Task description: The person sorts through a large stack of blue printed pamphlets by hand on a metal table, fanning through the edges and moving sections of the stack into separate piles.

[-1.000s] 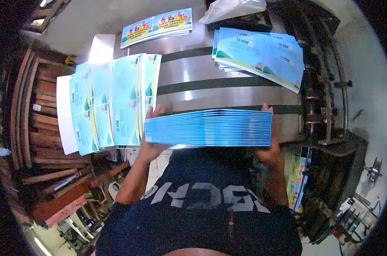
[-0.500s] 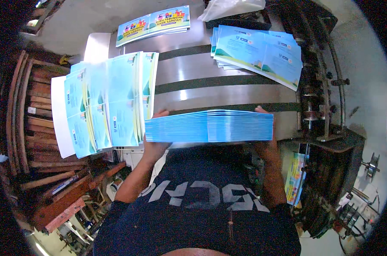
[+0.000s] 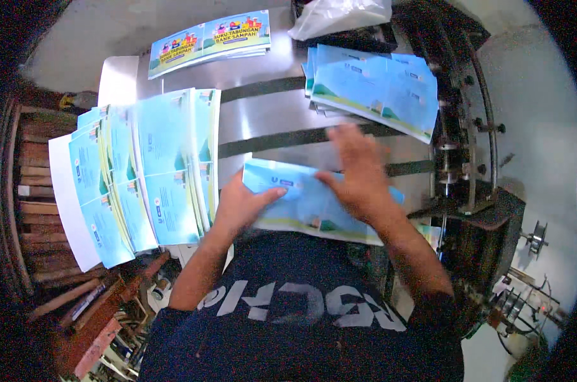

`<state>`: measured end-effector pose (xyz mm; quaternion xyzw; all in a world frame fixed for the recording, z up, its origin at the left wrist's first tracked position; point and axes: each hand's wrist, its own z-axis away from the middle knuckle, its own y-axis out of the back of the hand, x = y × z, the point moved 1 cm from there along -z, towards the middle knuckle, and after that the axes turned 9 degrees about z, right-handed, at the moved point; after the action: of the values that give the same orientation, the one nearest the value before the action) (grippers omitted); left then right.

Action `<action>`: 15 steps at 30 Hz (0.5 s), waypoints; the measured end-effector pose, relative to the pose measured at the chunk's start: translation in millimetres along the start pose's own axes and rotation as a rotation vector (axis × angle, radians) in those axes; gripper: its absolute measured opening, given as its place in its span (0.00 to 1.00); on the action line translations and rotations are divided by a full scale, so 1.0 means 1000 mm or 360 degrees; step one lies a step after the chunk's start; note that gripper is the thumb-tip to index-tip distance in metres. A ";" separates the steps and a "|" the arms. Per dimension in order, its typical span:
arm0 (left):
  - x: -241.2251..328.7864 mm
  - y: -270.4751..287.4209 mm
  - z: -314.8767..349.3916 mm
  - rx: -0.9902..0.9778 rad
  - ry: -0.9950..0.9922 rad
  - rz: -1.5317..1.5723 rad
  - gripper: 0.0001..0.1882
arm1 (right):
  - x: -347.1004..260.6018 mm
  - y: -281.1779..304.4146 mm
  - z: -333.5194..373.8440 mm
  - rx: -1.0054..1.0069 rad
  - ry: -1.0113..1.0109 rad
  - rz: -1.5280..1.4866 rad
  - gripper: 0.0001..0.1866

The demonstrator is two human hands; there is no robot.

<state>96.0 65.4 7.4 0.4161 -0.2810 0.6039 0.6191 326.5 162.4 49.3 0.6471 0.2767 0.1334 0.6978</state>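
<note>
At the frame's centre, a blue booklet stack [image 3: 314,207] lies flat on the metal counter [image 3: 263,121]. The left hand [image 3: 241,204] pinches its left edge in a closed grip. The right hand [image 3: 358,172], blurred, rests on top with fingers spread.

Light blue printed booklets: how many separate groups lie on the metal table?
4: fanned rows at left, stack at far right, colourful-cover pile at the far edge, one under both hands. More may be hidden.
</note>
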 end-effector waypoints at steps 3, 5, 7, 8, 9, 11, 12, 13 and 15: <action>-0.009 0.002 -0.004 0.0049 0.0030 -0.0042 0.30 | -0.014 -0.041 -0.029 -0.0269 0.0279 0.0207 0.45; -0.016 0.003 -0.003 0.0076 -0.0066 -0.0167 0.35 | -0.009 -0.047 -0.022 -0.0451 0.0137 0.0196 0.48; -0.020 0.001 0.003 0.0109 -0.0008 -0.0228 0.37 | -0.004 -0.050 -0.017 -0.0395 0.0203 0.0096 0.49; -0.021 0.001 0.005 0.0104 0.0006 -0.0305 0.40 | -0.002 -0.051 -0.013 -0.0304 0.0219 0.0009 0.50; -0.024 0.002 0.006 0.0099 -0.0041 -0.0255 0.42 | -0.001 -0.053 -0.012 -0.0305 0.0243 -0.0042 0.53; -0.025 0.002 0.006 0.0103 0.0006 -0.0285 0.42 | 0.008 -0.054 -0.014 -0.0252 0.0294 -0.0237 0.51; -0.027 0.001 0.009 0.0095 0.0038 -0.0326 0.42 | 0.009 -0.055 -0.010 -0.0182 0.0327 -0.0430 0.50; -0.026 0.002 0.009 0.0110 -0.0035 -0.0296 0.40 | 0.010 -0.053 -0.012 -0.0082 0.0284 -0.0552 0.48; -0.014 0.003 0.005 0.0150 -0.0162 -0.0288 0.39 | 0.015 -0.051 -0.013 0.0062 0.0160 -0.0716 0.47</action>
<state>92.0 53.4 -1.2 0.4986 -0.2447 0.5362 0.6356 322.2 175.2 -4.0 0.5750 0.4509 0.0012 0.6826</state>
